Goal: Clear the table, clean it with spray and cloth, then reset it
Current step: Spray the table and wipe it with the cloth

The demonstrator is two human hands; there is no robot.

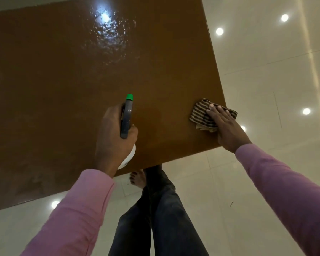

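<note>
We stand at the bare brown surface (67, 93), glossy and beaded with wet spray toward 12 o'clock, pale tiled floor (266, 71) mirroring ceiling lights around it. Our left hand (115, 133) is clenched around the spray bottle (127, 115), likely light, rigid plastic, best gripped at its neck. At 3 o'clock our right hand (225, 126) presses flat on the striped cloth (201, 115), soft and limp, at the surface's edge.
</note>
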